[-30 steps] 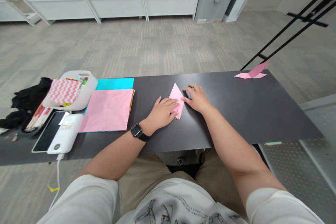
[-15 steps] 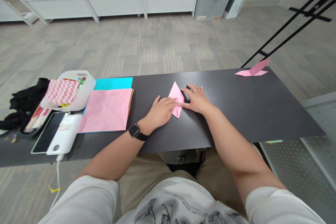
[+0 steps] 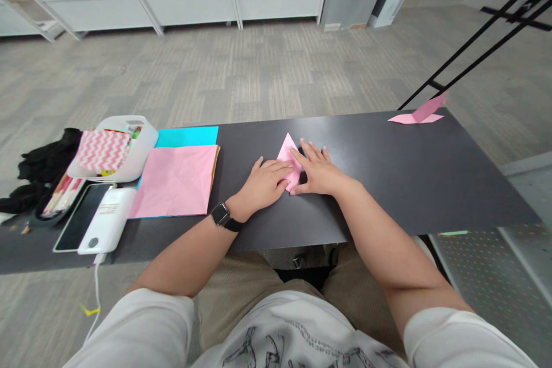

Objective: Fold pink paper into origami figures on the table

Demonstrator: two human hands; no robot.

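Note:
A small pink paper point(image 3: 288, 146), folded into a narrow kite shape with pointed ends, lies on the dark table in front of me. My left hand point(image 3: 265, 183), with a black watch at the wrist, rests flat across its left side, fingers stretched out. From the right, my right hand point(image 3: 321, 171) touches the paper's right edge with its fingers spread. Its thumb is by the lower point and its index fingertip is higher up on the paper. Both hands cover part of the folds.
Left of my hands lies a stack of coloured paper point(image 3: 176, 181), pink on top. Beyond it are a white power bank point(image 3: 107, 221), a phone point(image 3: 73, 224), a white basket point(image 3: 149, 138) and black cloth point(image 3: 49, 158). A folded pink paper figure point(image 3: 425, 112) stands at the table's far right corner.
My right hand has shifted down along the paper's right edge, its thumb now at the lower point. My left hand has stayed nearly still on the paper.

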